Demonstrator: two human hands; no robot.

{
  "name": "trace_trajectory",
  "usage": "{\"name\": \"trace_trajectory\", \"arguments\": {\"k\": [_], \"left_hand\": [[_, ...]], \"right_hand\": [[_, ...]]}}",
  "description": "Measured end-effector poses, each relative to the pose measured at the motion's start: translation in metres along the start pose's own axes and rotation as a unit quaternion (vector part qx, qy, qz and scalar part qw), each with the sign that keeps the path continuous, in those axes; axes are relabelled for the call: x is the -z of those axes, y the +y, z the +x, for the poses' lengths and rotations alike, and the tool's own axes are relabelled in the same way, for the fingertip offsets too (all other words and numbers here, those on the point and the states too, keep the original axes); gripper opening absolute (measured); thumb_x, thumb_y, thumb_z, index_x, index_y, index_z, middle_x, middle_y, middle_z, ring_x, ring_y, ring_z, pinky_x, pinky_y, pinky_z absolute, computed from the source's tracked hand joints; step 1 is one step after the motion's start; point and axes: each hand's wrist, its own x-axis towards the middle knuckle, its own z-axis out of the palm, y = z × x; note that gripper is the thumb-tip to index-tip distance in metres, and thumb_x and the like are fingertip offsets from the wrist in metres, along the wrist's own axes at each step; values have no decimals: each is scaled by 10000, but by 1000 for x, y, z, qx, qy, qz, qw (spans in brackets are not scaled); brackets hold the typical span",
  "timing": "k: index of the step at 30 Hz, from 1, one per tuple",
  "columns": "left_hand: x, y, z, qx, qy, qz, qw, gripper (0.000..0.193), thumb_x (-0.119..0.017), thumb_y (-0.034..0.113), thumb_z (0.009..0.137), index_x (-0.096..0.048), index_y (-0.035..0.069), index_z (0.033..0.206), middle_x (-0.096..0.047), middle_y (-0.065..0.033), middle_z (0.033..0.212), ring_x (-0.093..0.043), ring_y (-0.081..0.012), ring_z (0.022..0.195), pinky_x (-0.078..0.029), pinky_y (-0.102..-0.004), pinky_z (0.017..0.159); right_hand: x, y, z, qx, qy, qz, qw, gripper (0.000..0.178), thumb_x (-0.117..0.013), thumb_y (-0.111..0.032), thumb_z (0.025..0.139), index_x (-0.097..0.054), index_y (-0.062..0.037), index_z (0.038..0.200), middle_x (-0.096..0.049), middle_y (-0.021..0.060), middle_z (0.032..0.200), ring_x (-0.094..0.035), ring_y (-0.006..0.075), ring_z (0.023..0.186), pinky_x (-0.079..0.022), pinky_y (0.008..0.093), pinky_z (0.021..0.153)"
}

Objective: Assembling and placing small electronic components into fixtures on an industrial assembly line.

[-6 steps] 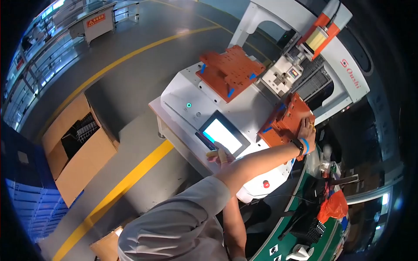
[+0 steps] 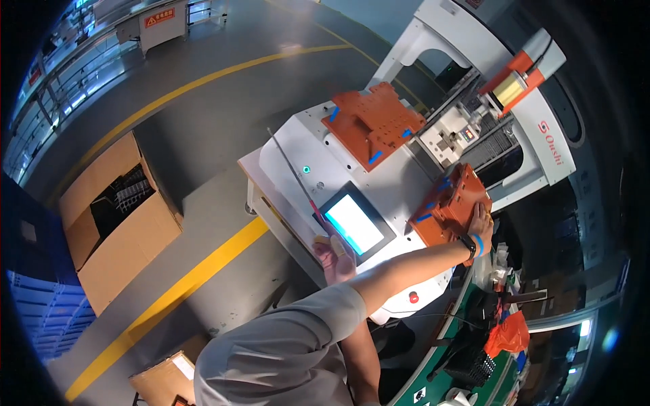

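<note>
My left arm, in a grey sleeve, reaches across to the right over my right forearm. My left hand (image 2: pixel 481 227), with a dark watch and a blue band at the wrist, lies with fingers stretched over the right edge of an orange fixture plate (image 2: pixel 450 206) on a white machine. My right hand (image 2: pixel 334 259), light covers on some fingertips, is beside the machine's lit touchscreen (image 2: pixel 355 220). It is closed on a long thin rod (image 2: pixel 292 166), reddish towards the hand, which points up and left. Its grip end is partly hidden by my fingers.
A second orange plate (image 2: pixel 379 125) with blue tabs stands farther back. The machine head (image 2: pixel 504 91) hangs between arched white supports. A red button (image 2: pixel 414 297) sits at the front. Left are an open cardboard box (image 2: pixel 128 257) and blue crates (image 2: pixel 51 308); right, a cluttered green bench (image 2: pixel 423 372).
My right hand has drawn back slightly from the touchscreen, and the rod has swung up to a steeper angle. My left hand stays on the orange plate. The view has shifted a little.
</note>
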Motion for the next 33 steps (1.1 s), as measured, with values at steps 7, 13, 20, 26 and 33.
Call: {"name": "trace_trajectory", "arguments": {"k": [7, 13, 20, 26, 33], "left_hand": [[13, 16, -8, -21, -29, -4, 999, 701, -492, 392, 901, -426, 4, 1480, -327, -222, 1583, -207, -459, 1485, -47, -673, 1187], [16, 19, -8, -30, -36, -32, 998, 683, -471, 372, 910, -428, -17, 1469, -288, -251, 1591, -188, -512, 1469, -53, -671, 1189], [14, 30, -1, 24, -1, -11, 1000, 495, -426, 288, 997, -529, 60, 1425, -367, -202, 1567, -248, -452, 1472, -112, -653, 1195], [-1, 14, 3, 61, 5, -30, 998, 493, -427, 286, 998, -531, 60, 1423, -373, -199, 1563, -254, -447, 1471, -115, -652, 1194], [7, 31, 3, 29, 8, -50, 998, 489, -427, 284, 999, -534, 61, 1421, -383, -195, 1558, -262, -441, 1469, -118, -651, 1194]], "right_hand": [[-1, 34, 19, -86, -23, 64, 994, 359, -557, -286, 1024, -583, -3, 1243, -637, 54, 903, -596, 159, 841, -511, 283, 770], [-17, 31, 30, -83, -63, 26, 994, 254, -527, -286, 1039, -608, -62, 1129, -628, 48, 861, -596, 169, 801, -465, 310, 720], [-38, 23, 20, -108, 11, -54, 993, 268, -566, -310, 1017, -614, -71, 1130, -585, 30, 834, -537, 161, 775, -427, 314, 735], [-40, 39, 16, -143, -11, -61, 988, 280, -582, -319, 1006, -616, -69, 1129, -573, 29, 829, -519, 161, 769, -414, 317, 734], [-31, 32, 16, -118, -13, -52, 992, 295, -601, -329, 994, -618, -66, 1127, -560, 28, 823, -498, 162, 763, -400, 320, 733]]}}
